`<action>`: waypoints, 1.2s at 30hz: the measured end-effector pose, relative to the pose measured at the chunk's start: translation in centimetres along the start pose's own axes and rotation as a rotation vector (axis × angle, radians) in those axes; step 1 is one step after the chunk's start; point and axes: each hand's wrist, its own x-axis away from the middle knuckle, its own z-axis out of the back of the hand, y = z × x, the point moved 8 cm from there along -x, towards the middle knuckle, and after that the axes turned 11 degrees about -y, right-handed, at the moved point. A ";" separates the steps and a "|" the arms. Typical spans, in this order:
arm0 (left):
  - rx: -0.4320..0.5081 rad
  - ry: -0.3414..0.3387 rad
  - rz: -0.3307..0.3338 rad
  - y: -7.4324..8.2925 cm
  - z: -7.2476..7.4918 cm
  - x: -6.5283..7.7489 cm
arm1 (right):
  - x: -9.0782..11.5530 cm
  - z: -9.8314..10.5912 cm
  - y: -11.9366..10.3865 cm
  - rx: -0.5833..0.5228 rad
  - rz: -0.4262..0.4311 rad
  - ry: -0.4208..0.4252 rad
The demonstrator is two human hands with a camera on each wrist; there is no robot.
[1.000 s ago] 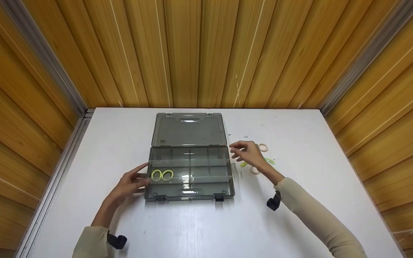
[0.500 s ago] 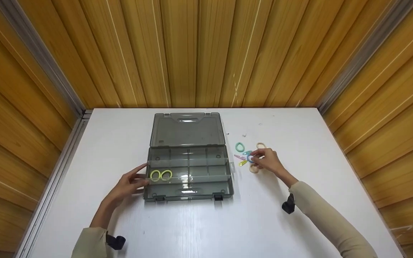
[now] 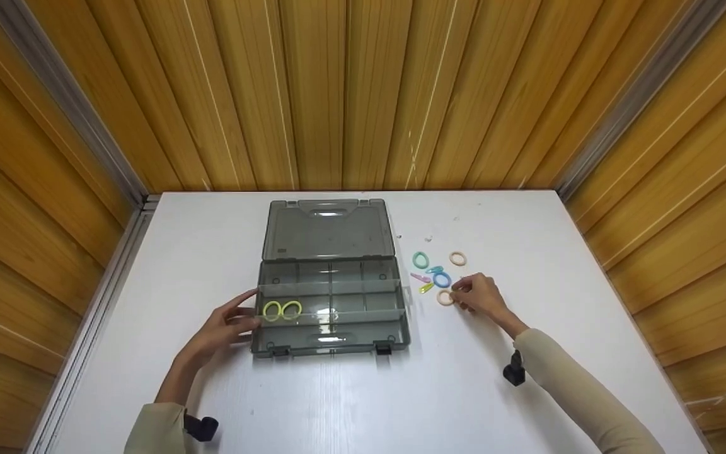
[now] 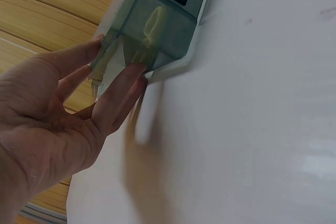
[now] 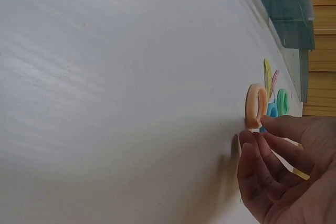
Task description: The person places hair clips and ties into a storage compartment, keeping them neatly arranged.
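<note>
A grey see-through plastic organizer box (image 3: 331, 347) lies with its lid (image 3: 328, 230) folded back. Two yellow hair ties (image 3: 282, 309) sit side by side at the left of its middle row. My left hand (image 3: 218, 328) rests against the box's left side, its fingers extended and touching the wall, as the left wrist view also shows. To the right of the box, my right hand (image 3: 481, 295) pinches the near edge of a peach hair tie (image 5: 255, 103) between thumb and finger. The tie is still down at the tabletop.
Beside the right hand lie a blue hair tie (image 3: 442, 279), a green one (image 3: 420, 260) and another peach one (image 3: 457, 258). Yellow (image 3: 426, 288), pink (image 3: 420, 277) and teal (image 3: 435, 269) hair clips lie among them. Wood-patterned panels (image 3: 350, 94) border the white table (image 3: 338, 410).
My right hand has moved from the box's right edge across the small pile to its near peach hair tie, uncovering the blue tie and clips. My left hand has stayed at the box.
</note>
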 end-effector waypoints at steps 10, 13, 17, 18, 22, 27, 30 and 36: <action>-0.005 0.004 0.014 -0.1 0.0 0.0 | -0.1 -0.2 -0.4 0.148 0.002 0.058; 0.001 0.002 0.013 -0.1 -0.1 0.0 | -0.2 -0.3 -0.4 0.148 0.008 0.059; 0.011 -0.002 0.012 -0.2 -0.1 0.0 | -0.1 -0.6 -0.6 0.143 0.029 0.061; 0.012 -0.004 0.012 -0.2 0.0 0.0 | -0.1 -0.6 -0.6 0.135 0.029 0.060; 0.010 -0.001 0.007 -0.2 0.0 0.0 | -0.1 -0.5 -0.9 0.108 0.024 0.052; 0.011 0.000 0.005 -0.2 0.1 0.1 | 0.0 -0.1 -1.8 0.049 0.023 0.042; 0.012 0.003 0.009 -0.1 0.1 0.2 | 0.1 -0.1 -2.9 -0.007 0.060 0.024; 0.008 0.001 0.017 -0.2 0.1 0.0 | 0.0 -0.7 -5.5 -0.105 0.133 -0.028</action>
